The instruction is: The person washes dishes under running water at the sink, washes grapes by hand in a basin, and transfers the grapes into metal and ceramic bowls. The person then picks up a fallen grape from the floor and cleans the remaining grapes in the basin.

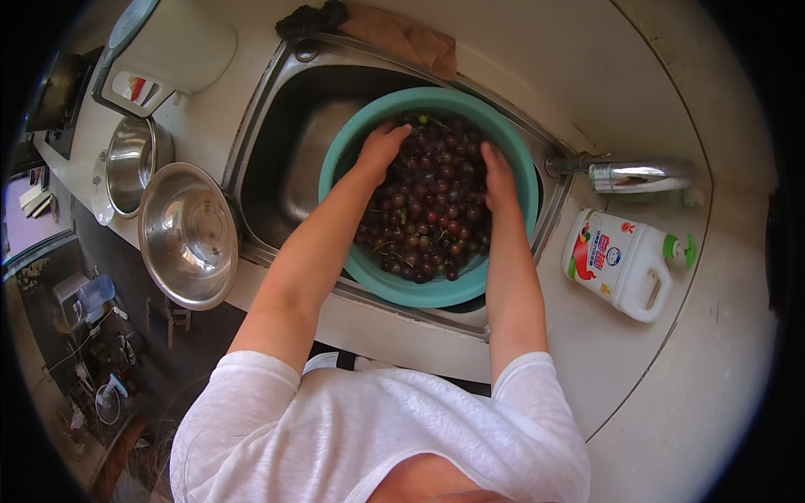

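Dark red grapes point(434, 207), with a few green ones and bits of stem, fill much of a turquoise plastic basin point(402, 295). The basin stands in a stainless steel sink point(302, 157), towards its right side. Inside the basin, at the left edge of the grapes, is my left hand point(382, 149), thumb apart and fingertips partly hidden. My right hand point(499, 176) rests against the grapes at the basin's right side, its fingers pointing away from me and partly hidden. Whether either hand grips any grapes cannot be told.
A chrome faucet point(641, 176) and a white detergent jug point(613, 261) with a green pump are to the right. Left of the sink are a tilted steel bowl point(188, 236), a steel pot point(132, 166) and a large pale jug point(188, 50). Brown paper point(402, 38) lies behind the sink.
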Tool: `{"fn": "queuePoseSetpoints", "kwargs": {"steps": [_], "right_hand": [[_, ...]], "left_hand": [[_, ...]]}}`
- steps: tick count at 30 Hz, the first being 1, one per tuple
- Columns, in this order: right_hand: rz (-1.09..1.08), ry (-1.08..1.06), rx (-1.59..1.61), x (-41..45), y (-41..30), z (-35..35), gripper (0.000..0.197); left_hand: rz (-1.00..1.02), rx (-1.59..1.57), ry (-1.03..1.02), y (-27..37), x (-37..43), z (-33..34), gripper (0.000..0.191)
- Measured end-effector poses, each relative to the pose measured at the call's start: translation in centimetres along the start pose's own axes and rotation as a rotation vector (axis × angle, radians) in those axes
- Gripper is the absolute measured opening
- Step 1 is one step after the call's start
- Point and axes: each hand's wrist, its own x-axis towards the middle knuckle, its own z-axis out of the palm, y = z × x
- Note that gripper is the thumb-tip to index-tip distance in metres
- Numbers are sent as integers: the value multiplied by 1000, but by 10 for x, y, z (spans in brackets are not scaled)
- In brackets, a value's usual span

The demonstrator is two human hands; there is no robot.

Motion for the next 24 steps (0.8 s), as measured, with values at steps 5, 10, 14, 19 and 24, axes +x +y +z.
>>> {"fn": "queuePoseSetpoints", "kwargs": {"steps": [5,10,14,19,24], "right_hand": [[-57,-97,-45,2,-17,28,52],[10,-190,-125,14,-24,49,55],[133,-157,49,12,-14,47,54],[85,-274,230,-5,-28,61,51],[55,-133,126,-10,-22,66,44]], "left_hand": [[-247,7,-89,8,-4,-5,61],[-292,23,-97,8,9,3,60],[-311,-100,-198,12,10,3,66],[-231,-232,-241,2,3,-2,64],[-214,-253,-119,17,-17,11,52]]}}
